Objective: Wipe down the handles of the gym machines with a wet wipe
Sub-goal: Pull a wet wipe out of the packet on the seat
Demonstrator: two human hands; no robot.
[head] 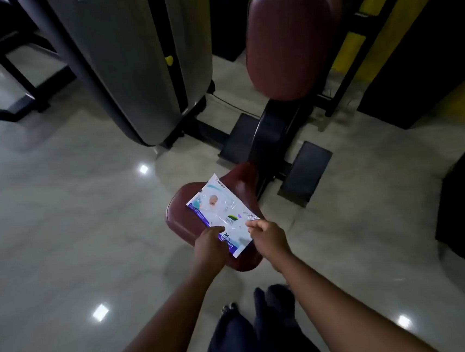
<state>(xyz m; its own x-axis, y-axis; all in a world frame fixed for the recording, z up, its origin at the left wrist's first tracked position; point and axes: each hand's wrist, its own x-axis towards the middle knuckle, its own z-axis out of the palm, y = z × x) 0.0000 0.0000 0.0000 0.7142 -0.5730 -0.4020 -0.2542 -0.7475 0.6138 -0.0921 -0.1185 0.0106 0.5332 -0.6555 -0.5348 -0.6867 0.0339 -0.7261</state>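
Head view: wipes pack on maroon seat (glossy tile floor).

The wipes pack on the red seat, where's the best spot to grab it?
Pinch the wipes pack by its near short end, coming from the person's side. It lies flat on the seat, so that thin edge is probably the easiest hold; the left hand rests there.
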